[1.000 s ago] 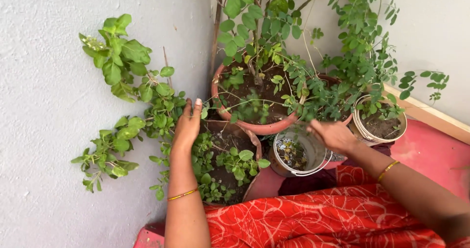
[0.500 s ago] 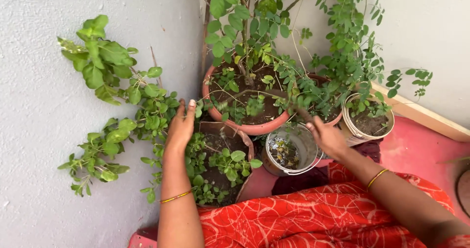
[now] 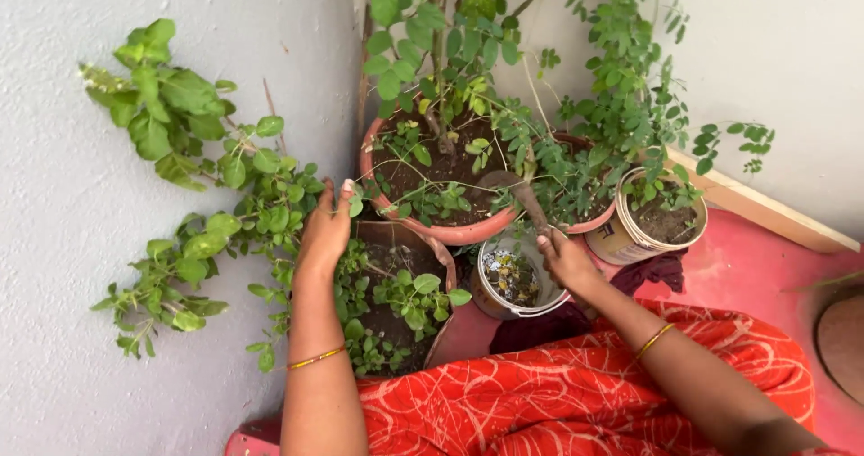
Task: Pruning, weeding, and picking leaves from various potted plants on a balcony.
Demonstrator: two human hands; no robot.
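Note:
My left hand point(image 3: 326, 231) lies flat with fingers stretched against the leafy stems of a sprawling green plant point(image 3: 193, 177), at the left rim of a brown pot point(image 3: 396, 233). My right hand point(image 3: 567, 262) grips the handle of a small brown trowel point(image 3: 531, 206). Its blade reaches over the soil of a large terracotta pot point(image 3: 450, 234) holding a tall leafy plant. Just below my right hand stands a white bucket point(image 3: 490, 305) with bits of debris inside.
A second terracotta pot point(image 3: 589, 224) and a cream tub point(image 3: 630, 240) of soil with small plants stand to the right. Grey walls meet in a corner behind the pots. A wooden strip point(image 3: 765, 208) borders the red floor point(image 3: 756, 267). My lap is covered in red patterned cloth point(image 3: 540, 402).
My right hand has moved left and nearer the white bucket, and the trowel now points up over the big pot's soil. The left hand stays on the stems. The view has shifted slightly.

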